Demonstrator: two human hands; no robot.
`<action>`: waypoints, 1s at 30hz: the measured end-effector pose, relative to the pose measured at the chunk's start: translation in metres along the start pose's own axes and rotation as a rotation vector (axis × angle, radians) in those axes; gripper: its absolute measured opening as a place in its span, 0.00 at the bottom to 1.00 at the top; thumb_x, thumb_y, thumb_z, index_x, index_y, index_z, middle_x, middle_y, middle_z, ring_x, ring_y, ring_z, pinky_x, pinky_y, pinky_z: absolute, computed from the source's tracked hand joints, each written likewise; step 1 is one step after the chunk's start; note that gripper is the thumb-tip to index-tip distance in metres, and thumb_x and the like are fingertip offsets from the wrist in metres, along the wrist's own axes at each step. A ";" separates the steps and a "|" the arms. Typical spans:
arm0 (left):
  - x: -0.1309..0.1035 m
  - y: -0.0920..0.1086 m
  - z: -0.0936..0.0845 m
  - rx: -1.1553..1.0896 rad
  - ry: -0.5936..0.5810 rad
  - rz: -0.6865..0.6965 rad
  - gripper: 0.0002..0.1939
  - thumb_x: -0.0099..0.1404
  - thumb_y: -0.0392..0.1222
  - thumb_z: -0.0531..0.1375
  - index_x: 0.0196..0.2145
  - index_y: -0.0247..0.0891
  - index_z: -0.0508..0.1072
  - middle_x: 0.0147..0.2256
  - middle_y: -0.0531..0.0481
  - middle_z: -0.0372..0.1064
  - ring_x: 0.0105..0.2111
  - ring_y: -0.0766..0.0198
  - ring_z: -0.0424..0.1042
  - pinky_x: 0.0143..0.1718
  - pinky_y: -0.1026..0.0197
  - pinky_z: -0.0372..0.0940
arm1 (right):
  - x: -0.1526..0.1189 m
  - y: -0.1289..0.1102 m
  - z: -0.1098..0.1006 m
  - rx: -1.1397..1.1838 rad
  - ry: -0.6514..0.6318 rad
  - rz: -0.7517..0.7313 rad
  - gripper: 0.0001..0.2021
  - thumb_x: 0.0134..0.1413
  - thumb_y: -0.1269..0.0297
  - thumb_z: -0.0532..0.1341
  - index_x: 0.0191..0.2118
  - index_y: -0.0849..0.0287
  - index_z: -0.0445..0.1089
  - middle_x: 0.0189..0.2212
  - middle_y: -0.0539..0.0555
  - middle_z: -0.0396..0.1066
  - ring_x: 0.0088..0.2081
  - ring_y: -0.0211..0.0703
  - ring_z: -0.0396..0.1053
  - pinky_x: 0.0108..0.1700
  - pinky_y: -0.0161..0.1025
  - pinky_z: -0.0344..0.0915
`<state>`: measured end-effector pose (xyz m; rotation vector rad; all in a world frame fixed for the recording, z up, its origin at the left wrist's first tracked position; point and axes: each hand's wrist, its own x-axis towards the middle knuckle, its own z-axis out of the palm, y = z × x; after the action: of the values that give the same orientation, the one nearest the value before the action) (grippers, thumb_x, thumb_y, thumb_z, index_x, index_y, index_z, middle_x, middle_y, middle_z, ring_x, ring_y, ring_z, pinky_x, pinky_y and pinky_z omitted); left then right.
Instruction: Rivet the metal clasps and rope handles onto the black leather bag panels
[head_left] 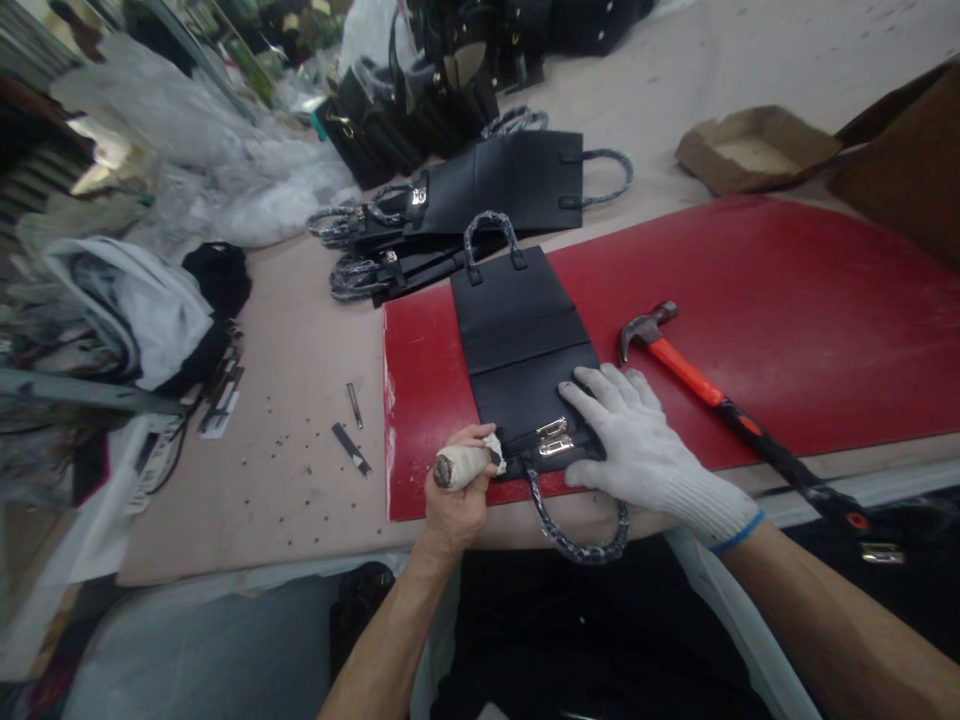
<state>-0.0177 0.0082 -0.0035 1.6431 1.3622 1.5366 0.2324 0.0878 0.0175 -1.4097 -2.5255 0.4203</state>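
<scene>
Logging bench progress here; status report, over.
Left grip closed around wrapped tool, at corner of black bag piece. Right grip, gloved, spread over that piece. Claw hammer lies right, touching neither grip.

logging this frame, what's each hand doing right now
Left hand: closed around a white-wrapped tool.
Gloved right hand: open, spread across one edge of the black bag panel.

A whitish bundle is over on the left. Right beside the bundle is a black lump. Behind the bundle is a big, crinkly heap of clear plastic. In front of the bundle is a grey metal bar. Far to the right of the bundle is a low brown tray, and even farther right, a brown box.
</scene>
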 end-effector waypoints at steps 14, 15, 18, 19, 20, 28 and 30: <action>-0.020 0.008 0.013 0.072 0.144 -0.052 0.07 0.70 0.35 0.62 0.46 0.39 0.72 0.52 0.39 0.76 0.54 0.51 0.77 0.57 0.45 0.72 | 0.000 0.001 0.000 -0.015 0.005 -0.022 0.46 0.45 0.50 0.71 0.70 0.60 0.61 0.71 0.68 0.55 0.72 0.74 0.47 0.71 0.71 0.44; -0.018 0.008 0.012 0.057 0.131 -0.062 0.07 0.70 0.35 0.62 0.45 0.39 0.72 0.52 0.39 0.76 0.54 0.51 0.77 0.57 0.44 0.72 | 0.000 0.002 0.001 -0.013 0.009 -0.021 0.46 0.45 0.50 0.71 0.70 0.60 0.61 0.71 0.67 0.55 0.72 0.75 0.47 0.71 0.71 0.45; -0.012 0.006 0.008 0.031 0.067 -0.067 0.06 0.70 0.35 0.62 0.45 0.39 0.72 0.52 0.38 0.76 0.54 0.51 0.77 0.57 0.44 0.72 | 0.000 0.003 0.002 -0.010 0.023 -0.020 0.46 0.46 0.50 0.70 0.70 0.57 0.60 0.71 0.66 0.55 0.72 0.75 0.48 0.70 0.73 0.46; -0.010 0.006 0.007 0.027 0.046 -0.064 0.06 0.70 0.35 0.62 0.45 0.39 0.72 0.52 0.38 0.76 0.54 0.51 0.77 0.57 0.44 0.71 | 0.000 0.003 0.002 -0.013 0.027 -0.019 0.46 0.46 0.50 0.70 0.70 0.57 0.60 0.71 0.66 0.55 0.72 0.75 0.48 0.70 0.72 0.46; -0.008 0.005 0.005 0.022 0.027 -0.063 0.07 0.70 0.35 0.62 0.46 0.39 0.72 0.52 0.39 0.76 0.54 0.52 0.76 0.58 0.45 0.71 | 0.001 0.002 0.002 -0.016 0.027 -0.017 0.46 0.45 0.50 0.70 0.70 0.57 0.60 0.71 0.65 0.55 0.72 0.74 0.48 0.70 0.72 0.46; 0.000 0.005 0.000 0.005 -0.025 -0.084 0.06 0.71 0.36 0.61 0.45 0.40 0.71 0.51 0.40 0.76 0.54 0.52 0.77 0.56 0.47 0.72 | 0.001 0.000 -0.001 -0.026 0.009 -0.010 0.46 0.44 0.51 0.72 0.69 0.60 0.62 0.72 0.67 0.54 0.72 0.74 0.47 0.72 0.70 0.44; 0.000 0.005 -0.001 0.009 -0.031 -0.087 0.05 0.71 0.37 0.61 0.45 0.39 0.71 0.51 0.39 0.76 0.54 0.51 0.77 0.55 0.46 0.72 | 0.001 0.000 -0.001 -0.028 0.008 -0.015 0.46 0.44 0.51 0.72 0.69 0.60 0.62 0.71 0.67 0.55 0.72 0.73 0.48 0.72 0.70 0.44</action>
<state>-0.0166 0.0064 0.0015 1.5851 1.4079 1.4516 0.2319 0.0889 0.0182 -1.3992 -2.5438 0.3771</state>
